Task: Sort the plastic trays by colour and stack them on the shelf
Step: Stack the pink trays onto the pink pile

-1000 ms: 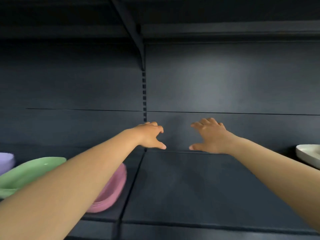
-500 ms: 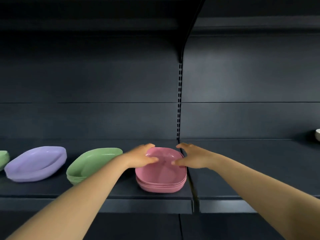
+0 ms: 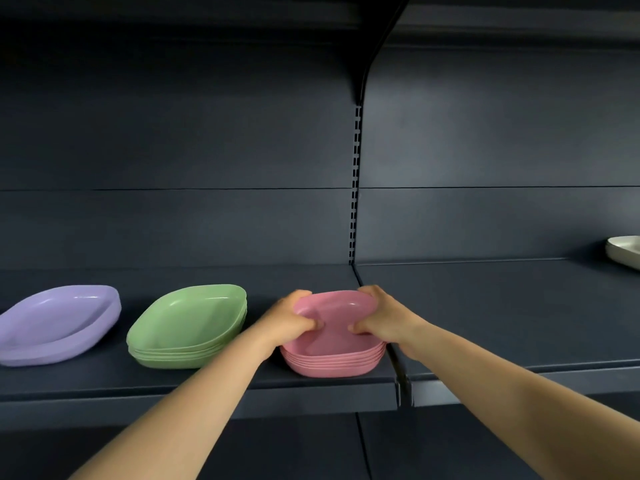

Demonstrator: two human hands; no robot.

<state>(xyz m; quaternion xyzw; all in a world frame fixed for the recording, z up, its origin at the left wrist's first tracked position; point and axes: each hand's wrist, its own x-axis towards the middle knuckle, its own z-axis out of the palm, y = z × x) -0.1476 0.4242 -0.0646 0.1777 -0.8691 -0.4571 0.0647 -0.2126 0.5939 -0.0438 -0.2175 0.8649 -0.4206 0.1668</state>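
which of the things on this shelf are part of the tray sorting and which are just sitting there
Part of the job:
pink tray stack, gripped by left hand and right hand
green tray stack
purple tray
white tray, far right
shelf

Just there:
slotted upright
back panel

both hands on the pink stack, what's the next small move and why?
Probably lift the pink stack slightly off the shelf: the left hand and right hand already grip its opposite rims, thumbs inside the top tray, and it sits close to the shelf's right end.
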